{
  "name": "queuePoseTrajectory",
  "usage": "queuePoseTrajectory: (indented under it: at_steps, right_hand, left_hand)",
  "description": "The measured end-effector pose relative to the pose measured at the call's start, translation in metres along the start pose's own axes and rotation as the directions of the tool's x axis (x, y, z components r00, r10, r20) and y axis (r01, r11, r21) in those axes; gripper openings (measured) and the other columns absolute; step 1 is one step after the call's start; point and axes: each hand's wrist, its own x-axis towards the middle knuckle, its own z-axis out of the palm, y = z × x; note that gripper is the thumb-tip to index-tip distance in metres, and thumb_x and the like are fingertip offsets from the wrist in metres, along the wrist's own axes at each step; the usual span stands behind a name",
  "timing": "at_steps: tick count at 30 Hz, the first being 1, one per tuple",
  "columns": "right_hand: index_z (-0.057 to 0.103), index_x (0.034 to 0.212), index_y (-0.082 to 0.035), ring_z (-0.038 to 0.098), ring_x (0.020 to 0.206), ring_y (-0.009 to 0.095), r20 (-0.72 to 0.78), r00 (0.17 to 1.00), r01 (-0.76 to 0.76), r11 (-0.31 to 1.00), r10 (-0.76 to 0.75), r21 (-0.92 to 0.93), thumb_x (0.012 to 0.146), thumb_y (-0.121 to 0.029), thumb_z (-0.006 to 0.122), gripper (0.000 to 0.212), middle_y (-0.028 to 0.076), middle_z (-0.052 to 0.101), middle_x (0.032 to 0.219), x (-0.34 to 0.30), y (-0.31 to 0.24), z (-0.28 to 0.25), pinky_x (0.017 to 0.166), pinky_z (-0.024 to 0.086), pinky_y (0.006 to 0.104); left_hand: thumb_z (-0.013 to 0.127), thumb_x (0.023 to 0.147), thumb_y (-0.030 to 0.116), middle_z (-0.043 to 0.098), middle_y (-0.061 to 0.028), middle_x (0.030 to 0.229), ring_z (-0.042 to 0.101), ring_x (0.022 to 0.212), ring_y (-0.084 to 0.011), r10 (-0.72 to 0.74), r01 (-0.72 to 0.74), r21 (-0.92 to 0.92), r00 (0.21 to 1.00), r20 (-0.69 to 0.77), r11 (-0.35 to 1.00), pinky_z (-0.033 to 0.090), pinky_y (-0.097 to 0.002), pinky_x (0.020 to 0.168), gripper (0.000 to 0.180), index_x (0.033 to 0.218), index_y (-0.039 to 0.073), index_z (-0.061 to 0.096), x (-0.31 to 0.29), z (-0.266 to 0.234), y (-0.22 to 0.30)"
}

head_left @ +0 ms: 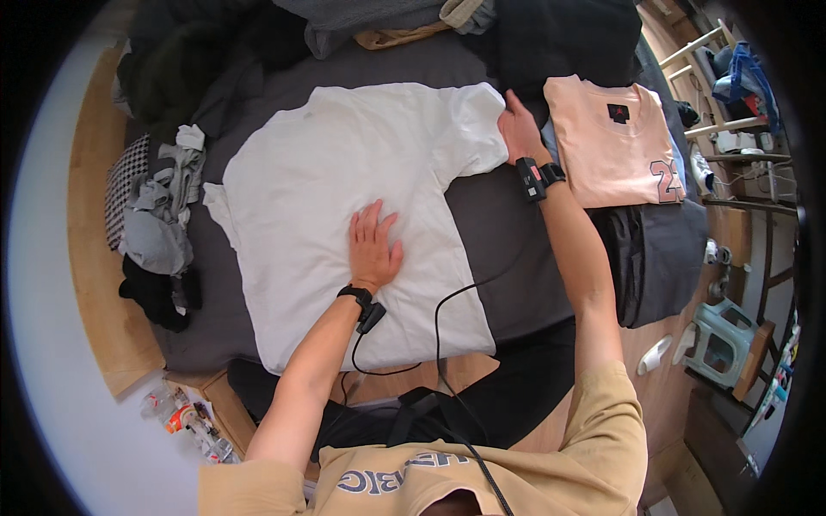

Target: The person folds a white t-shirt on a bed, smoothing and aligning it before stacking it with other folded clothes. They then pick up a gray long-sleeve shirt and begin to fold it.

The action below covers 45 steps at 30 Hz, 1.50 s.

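A white T-shirt (344,189) lies spread out on a dark grey bed sheet (508,232), with soft wrinkles across it. My left hand (373,249) rests flat on the shirt's lower middle, fingers apart. At the upper right, my right hand (520,131) is against the edge of the shirt's sleeve (476,129), its visible fingers stretched out. Part of that hand is turned away or hidden by the cloth. Both wrists wear black strapped devices, and a thin black cable (438,327) runs across the shirt from the near side.
A folded peach shirt (594,138) lies right of my right hand, above folded dark trousers (658,258). Crumpled grey clothes (159,219) and black socks (155,292) are at the left. Dark clothing (185,77) is heaped at the back. A grey-green stool (721,344) stands on the floor.
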Motion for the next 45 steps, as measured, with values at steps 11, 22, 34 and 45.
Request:
queuePoseTrajectory:
  at_steps: [11, 22, 34, 45]
  right_hand:
    - [0.06, 0.142, -0.001, 0.062, 0.132, 0.031, -0.122, 0.938, -0.343, 0.914, 0.323, -0.218, 0.11, -0.03, 0.046, 0.045, 0.013, 0.066, 0.145, -0.005, 0.023, 0.0, 0.116, 0.045, 0.0472]
    - [0.061, 0.143, -0.002, 0.063, 0.132, 0.029, -0.244, 0.97, -0.029, 0.987, -0.01, -0.157, 0.113, -0.031, 0.047, 0.044, 0.013, 0.065, 0.145, 0.06, 0.031, 0.001, 0.112, 0.052, 0.0458]
    - [0.051, 0.157, -0.011, 0.046, 0.149, 0.026, 0.169, 0.934, 0.149, -0.087, -0.314, -0.985, 0.098, -0.037, 0.073, 0.068, 0.006, 0.053, 0.16, 0.073, 0.023, -0.025, 0.126, 0.031, 0.041]
    - [0.069, 0.134, -0.013, 0.056, 0.137, 0.033, 0.488, 0.681, -0.132, -0.747, -0.546, -0.652, 0.094, -0.04, 0.068, 0.048, 0.01, 0.066, 0.142, 0.076, 0.019, -0.069, 0.118, 0.038, 0.0499]
  left_hand:
    - [0.062, 0.084, 0.024, 0.043, -0.0167, 0.162, 0.04, 0.145, -0.0419, -0.025, 0.025, -0.013, 0.999, 0.025, 1.0, 0.027, -0.0588, 0.125, 0.057, 0.139, 0.01, 0.056, 0.01, -0.002, 0.002]
    - [0.063, 0.084, 0.027, 0.045, -0.0141, 0.161, 0.043, 0.145, -0.0384, -0.054, 0.055, -0.032, 0.998, 0.011, 0.998, 0.029, -0.058, 0.124, 0.057, 0.138, 0.013, 0.057, 0.008, 0.0, 0.0]
    - [0.064, 0.083, 0.028, 0.045, -0.0148, 0.161, 0.043, 0.145, -0.0377, -0.056, 0.056, -0.039, 0.998, 0.013, 0.998, 0.029, -0.0571, 0.125, 0.058, 0.138, 0.012, 0.058, 0.008, 0.0, 0.0]
    - [0.063, 0.083, 0.027, 0.046, -0.0144, 0.161, 0.044, 0.145, -0.0377, -0.049, 0.049, -0.04, 0.999, -0.002, 0.998, 0.029, -0.0573, 0.124, 0.059, 0.14, 0.013, 0.057, 0.008, 0.001, -0.001]
